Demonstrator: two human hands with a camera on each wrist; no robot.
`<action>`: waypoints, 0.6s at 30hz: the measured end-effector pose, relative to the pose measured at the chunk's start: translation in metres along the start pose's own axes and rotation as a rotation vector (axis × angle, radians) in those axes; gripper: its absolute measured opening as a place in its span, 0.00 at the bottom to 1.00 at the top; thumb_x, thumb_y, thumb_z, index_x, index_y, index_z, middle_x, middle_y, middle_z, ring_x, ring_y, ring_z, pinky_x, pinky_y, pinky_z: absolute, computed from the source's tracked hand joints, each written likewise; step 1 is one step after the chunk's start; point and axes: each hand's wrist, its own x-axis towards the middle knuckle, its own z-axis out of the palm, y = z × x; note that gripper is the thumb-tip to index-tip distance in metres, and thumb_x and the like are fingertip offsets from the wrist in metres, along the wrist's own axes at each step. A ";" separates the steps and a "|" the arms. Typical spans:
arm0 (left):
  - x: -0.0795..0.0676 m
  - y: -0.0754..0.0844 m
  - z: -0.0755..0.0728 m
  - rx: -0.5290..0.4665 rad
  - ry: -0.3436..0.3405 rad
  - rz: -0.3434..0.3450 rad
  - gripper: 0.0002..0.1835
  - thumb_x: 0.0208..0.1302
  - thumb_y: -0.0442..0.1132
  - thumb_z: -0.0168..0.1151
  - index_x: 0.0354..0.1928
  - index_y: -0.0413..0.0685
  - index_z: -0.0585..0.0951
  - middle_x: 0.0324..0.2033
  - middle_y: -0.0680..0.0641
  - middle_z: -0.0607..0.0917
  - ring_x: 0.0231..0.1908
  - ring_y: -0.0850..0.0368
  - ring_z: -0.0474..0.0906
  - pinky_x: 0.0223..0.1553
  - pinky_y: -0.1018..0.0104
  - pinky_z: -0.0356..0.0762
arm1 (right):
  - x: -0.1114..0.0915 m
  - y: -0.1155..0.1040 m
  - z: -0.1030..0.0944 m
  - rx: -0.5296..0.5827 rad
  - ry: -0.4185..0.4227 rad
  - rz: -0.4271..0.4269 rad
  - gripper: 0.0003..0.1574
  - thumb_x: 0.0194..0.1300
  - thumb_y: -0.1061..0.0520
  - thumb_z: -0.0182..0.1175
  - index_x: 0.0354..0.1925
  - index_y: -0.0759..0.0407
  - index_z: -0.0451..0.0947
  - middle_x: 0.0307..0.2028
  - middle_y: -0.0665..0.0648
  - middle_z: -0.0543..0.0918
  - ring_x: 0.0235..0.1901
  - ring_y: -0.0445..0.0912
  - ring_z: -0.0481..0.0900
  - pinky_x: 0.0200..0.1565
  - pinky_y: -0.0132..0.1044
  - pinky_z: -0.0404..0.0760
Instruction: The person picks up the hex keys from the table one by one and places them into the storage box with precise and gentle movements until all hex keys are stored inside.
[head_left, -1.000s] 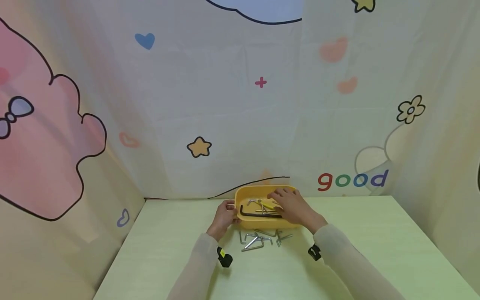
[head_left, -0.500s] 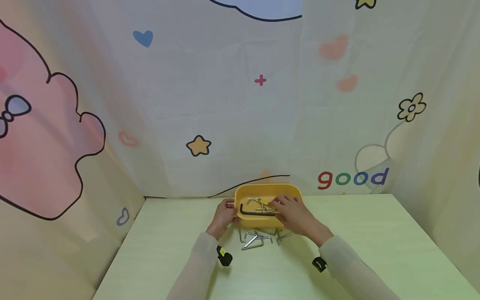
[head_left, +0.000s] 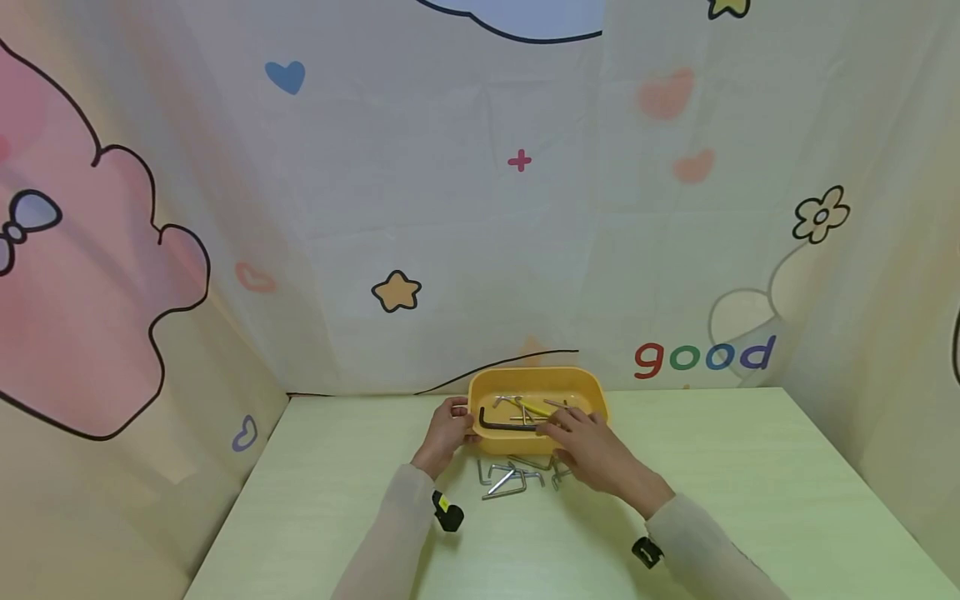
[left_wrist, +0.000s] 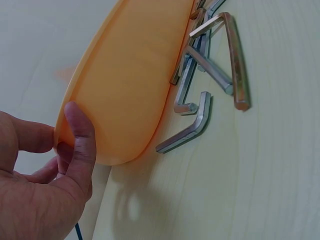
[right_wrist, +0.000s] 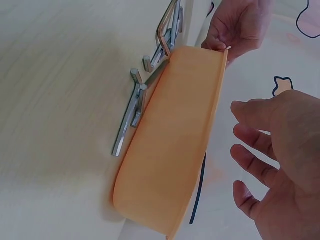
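Observation:
A yellow plastic bin (head_left: 517, 446) stands at the back of the table. My left hand (head_left: 444, 435) pinches its left end wall, thumb outside (left_wrist: 85, 145). Inside lie a long black hex key (head_left: 506, 427), a slim yellow stick-like item and several small metal pieces. My right hand (head_left: 596, 450) hovers over the bin's front right rim, its fingertips overlapping the black key's end in the head view. In the right wrist view its fingers (right_wrist: 255, 165) are spread and loosely bent, holding nothing. Several silver hex keys (left_wrist: 237, 65) lie on the table along the bin's front wall.
The pale table (head_left: 352, 508) stretches out to both sides and toward me. Right behind the bin hangs a printed cloth backdrop (head_left: 450, 208), with more cloth at the left and right. Black wrist-worn devices (head_left: 448, 512) show under both sleeves.
My right hand has drawn back from inside the bin toward its front right rim, uncovering more of the yellow item and metal pieces. The left hand keeps its hold on the bin.

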 end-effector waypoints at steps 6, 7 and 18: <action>0.005 -0.007 0.001 -0.008 0.015 0.006 0.23 0.69 0.28 0.51 0.65 0.34 0.65 0.44 0.44 0.68 0.37 0.54 0.75 0.33 0.68 0.85 | -0.006 -0.003 0.001 0.016 -0.019 0.006 0.25 0.60 0.60 0.69 0.55 0.45 0.77 0.50 0.50 0.79 0.56 0.51 0.73 0.48 0.47 0.76; 0.005 -0.007 0.001 -0.007 0.018 0.005 0.23 0.69 0.28 0.51 0.65 0.34 0.66 0.44 0.44 0.68 0.36 0.54 0.75 0.33 0.68 0.85 | -0.007 -0.004 0.001 0.017 -0.022 0.006 0.25 0.60 0.60 0.68 0.55 0.45 0.77 0.51 0.50 0.79 0.56 0.51 0.73 0.48 0.47 0.76; 0.001 -0.004 0.001 -0.011 0.005 0.001 0.23 0.70 0.29 0.51 0.65 0.34 0.65 0.46 0.42 0.70 0.36 0.55 0.76 0.35 0.67 0.86 | -0.022 -0.005 0.010 0.017 -0.040 -0.006 0.23 0.60 0.57 0.69 0.54 0.47 0.78 0.49 0.49 0.79 0.50 0.48 0.74 0.47 0.45 0.77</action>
